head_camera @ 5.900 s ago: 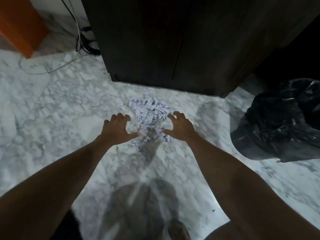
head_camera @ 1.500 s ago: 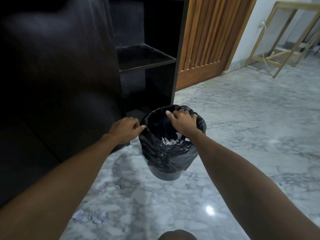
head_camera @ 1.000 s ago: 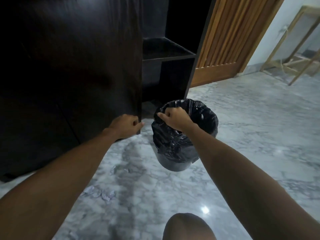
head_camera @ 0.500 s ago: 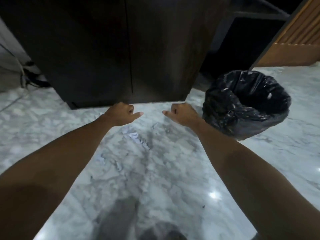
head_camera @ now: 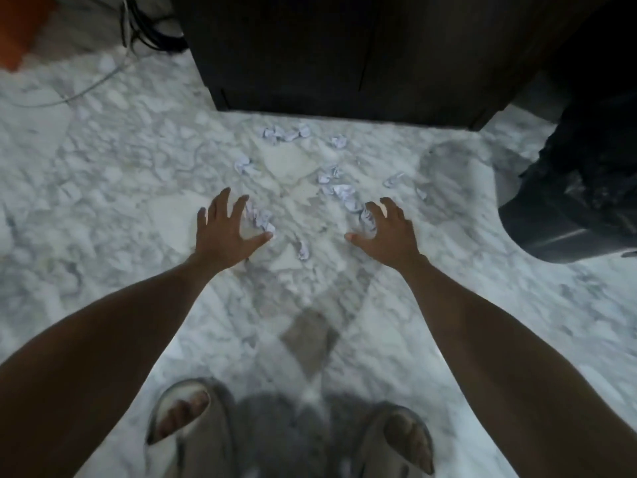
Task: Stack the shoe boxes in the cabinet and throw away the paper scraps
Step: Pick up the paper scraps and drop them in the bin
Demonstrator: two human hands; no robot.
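Several crumpled white paper scraps [head_camera: 336, 188] lie scattered on the marble floor [head_camera: 103, 188] in front of the dark cabinet [head_camera: 344, 53], whose doors are closed. My left hand [head_camera: 225, 232] is spread flat over the floor with scraps by its fingertips. My right hand [head_camera: 386, 232] is spread too, fingers curled over scraps at its left. Neither hand holds anything. The bin with a black bag [head_camera: 579, 191] stands at the right edge. No shoe boxes are in sight.
Black and white cables [head_camera: 138, 32] trail on the floor left of the cabinet. An orange object [head_camera: 20, 25] sits in the top left corner. My two sandalled feet [head_camera: 182, 429] are at the bottom of the view.
My view swung from the bin back down to the floor. Both hands left the bin's rim, opened from loose fists and dropped over the leftover scraps.
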